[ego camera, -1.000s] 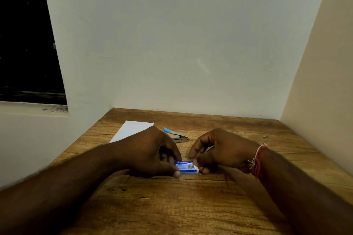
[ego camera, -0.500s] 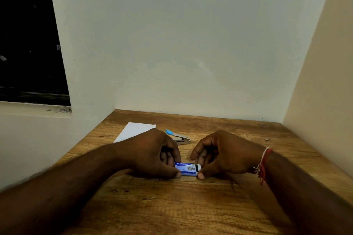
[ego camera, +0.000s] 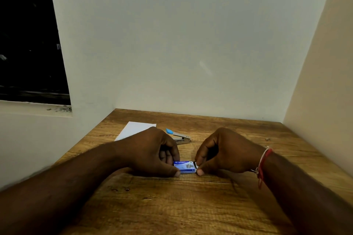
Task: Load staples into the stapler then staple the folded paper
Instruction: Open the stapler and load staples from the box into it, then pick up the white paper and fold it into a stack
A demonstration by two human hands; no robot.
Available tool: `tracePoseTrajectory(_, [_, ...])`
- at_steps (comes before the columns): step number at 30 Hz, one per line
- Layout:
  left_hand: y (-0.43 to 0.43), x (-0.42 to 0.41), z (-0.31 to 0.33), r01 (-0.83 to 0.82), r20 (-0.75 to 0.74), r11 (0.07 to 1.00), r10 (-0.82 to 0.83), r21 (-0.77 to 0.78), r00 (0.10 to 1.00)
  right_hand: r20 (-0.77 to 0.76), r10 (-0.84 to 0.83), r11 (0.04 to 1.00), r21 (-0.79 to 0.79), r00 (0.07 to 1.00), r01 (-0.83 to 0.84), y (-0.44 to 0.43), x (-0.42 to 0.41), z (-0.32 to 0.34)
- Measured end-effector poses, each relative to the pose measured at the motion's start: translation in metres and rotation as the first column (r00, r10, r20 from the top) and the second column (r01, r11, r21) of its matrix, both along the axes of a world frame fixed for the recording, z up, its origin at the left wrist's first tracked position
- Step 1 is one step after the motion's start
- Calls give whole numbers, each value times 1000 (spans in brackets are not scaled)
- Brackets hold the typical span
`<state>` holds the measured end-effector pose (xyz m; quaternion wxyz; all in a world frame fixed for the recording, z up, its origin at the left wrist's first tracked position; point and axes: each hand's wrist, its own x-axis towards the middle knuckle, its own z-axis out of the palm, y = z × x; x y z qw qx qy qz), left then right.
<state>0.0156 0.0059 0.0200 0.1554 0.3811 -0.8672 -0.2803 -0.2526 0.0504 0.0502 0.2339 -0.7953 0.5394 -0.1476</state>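
A small blue staple box [ego camera: 185,166] lies on the wooden table [ego camera: 172,206] between my hands. My left hand [ego camera: 150,153] pinches its left end with thumb and fingers. My right hand [ego camera: 227,150] pinches the right end, where a dark and white edge of the inner tray shows a little way out. Behind my left hand lies a metal stapler [ego camera: 179,136] with a light blue end. The white folded paper [ego camera: 133,129] lies to the stapler's left, partly hidden by my left hand.
The table sits in a corner, with a wall close behind [ego camera: 191,44] and another on the right [ego camera: 324,82]. A dark window [ego camera: 26,34] is at the left. A red and white thread is tied round my right wrist [ego camera: 262,166].
My right fingertips have closed on the box's right end, and the inner tray edge has come slightly out. The left hand stays on the box.
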Motion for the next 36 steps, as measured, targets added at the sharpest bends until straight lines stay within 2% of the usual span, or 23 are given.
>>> tracePoseTrajectory(10, [1, -1, -3, -7, -7, 998, 6, -63, 1000, 23, 8, 993, -120, 1000, -5, -2, 9, -10])
tracePoseTrajectory(13, [1, -1, -3, -10, 0, 996, 10, -93, 1000, 49, 12, 994, -113, 999, -7, 0, 8, -11])
tracePoseTrajectory(20, [2, -6, -5, 11, -4, 995, -12, -96, 1000, -37, 0, 997, -82, 999, -3, 1, 1, -1])
tracePoseTrajectory(22, [2, -5, -3, -14, -20, 993, 12, -120, 1000, -84, -92, 991, -104, 992, 83, -2, -17, 9])
tracePoseTrajectory(24, [-3, 0, -1, -50, -84, 981, 35, -189, 996, -77, -270, 953, -163, 960, 255, -11, -45, 16])
tracePoseTrajectory(27, [-18, 11, 1, -114, -208, 955, 57, -275, 976, -30, -550, 820, -205, 834, 534, -27, -89, 17])
tracePoseTrajectory(29, [-26, 18, 2, -189, -266, 931, 106, -311, 958, -46, -665, 738, -197, 745, 646, -34, -110, 14])
tracePoseTrajectory(34, [-54, 35, 0, -419, -338, 847, 309, -328, 889, -140, -712, 702, -133, 688, 700, -44, -120, 1])
tracePoseTrajectory(36, [-67, 45, -2, -496, -307, 799, 405, -340, 861, -157, -715, 699, -159, 681, 698, -45, -119, 0])
